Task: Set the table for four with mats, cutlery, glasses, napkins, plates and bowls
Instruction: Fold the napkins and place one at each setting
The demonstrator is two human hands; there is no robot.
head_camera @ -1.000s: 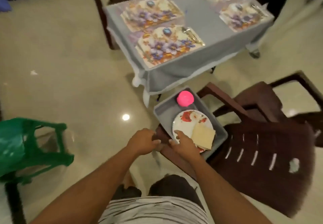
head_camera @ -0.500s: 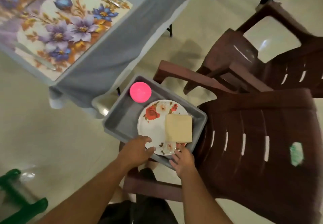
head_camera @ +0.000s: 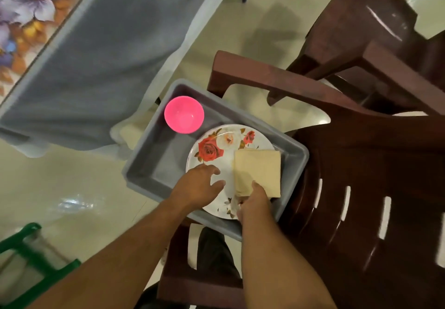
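Note:
A grey tub (head_camera: 154, 164) rests across the arms of a brown chair. Inside it lie a pink bowl (head_camera: 184, 114) at the far end and a white plate (head_camera: 225, 149) with red roses. A stack of folded beige napkins (head_camera: 258, 169) lies on the plate's right half. My left hand (head_camera: 198, 187) hovers over the plate's near left part, fingers loosely spread, holding nothing. My right hand (head_camera: 255, 200) pinches the near corner of the napkins. A flowered mat (head_camera: 26, 12) lies on the grey-clothed table (head_camera: 101, 67) at the upper left.
The brown plastic chair (head_camera: 361, 188) fills the right side, its armrest (head_camera: 277, 77) running behind the tub. A second brown chair (head_camera: 375, 27) stands beyond it. A green stool (head_camera: 36, 255) sits at the lower left on the shiny tiled floor.
The view has closed in on the tub. My left hand moved from the tub's rim to over the plate. My right hand rose from below the rim onto the napkins' near corner.

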